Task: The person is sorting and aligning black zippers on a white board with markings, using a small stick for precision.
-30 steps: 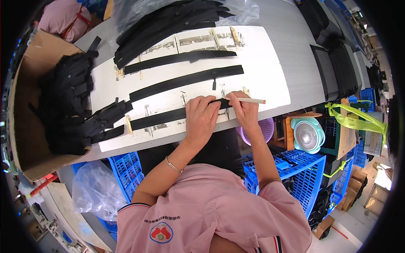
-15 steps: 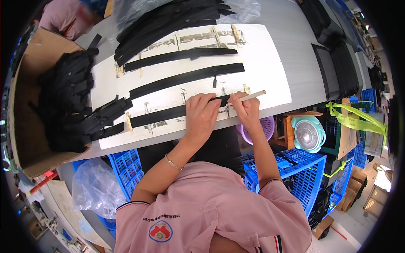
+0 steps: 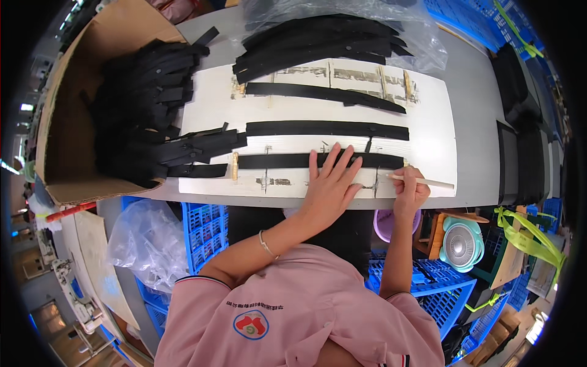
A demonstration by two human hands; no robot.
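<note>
Close to the bench's [image 3: 477, 183] near edge, one black strip [image 3: 275, 161] lies lengthwise on a white board [image 3: 208, 116], its left end just beside a tan block [image 3: 235, 166]. From where I stand, the left hand [image 3: 332, 186] is spread flat across it, gripping nothing, while the right hand [image 3: 411, 188] pinches a slim white pen [image 3: 437, 182], tip just nearside of the strip's right end; whether it touches the board I can't tell. I'd press evenly through the spread fingers so nothing skews, and hold the pen low and steady. A second strip [image 3: 306, 129] lies just beyond, so lift the left hand clear when shifting. Room opens rightward, as far as black stacked goods [image 3: 531, 162]; a cardboard box [image 3: 61, 134] crowds the bench's left end.
</note>
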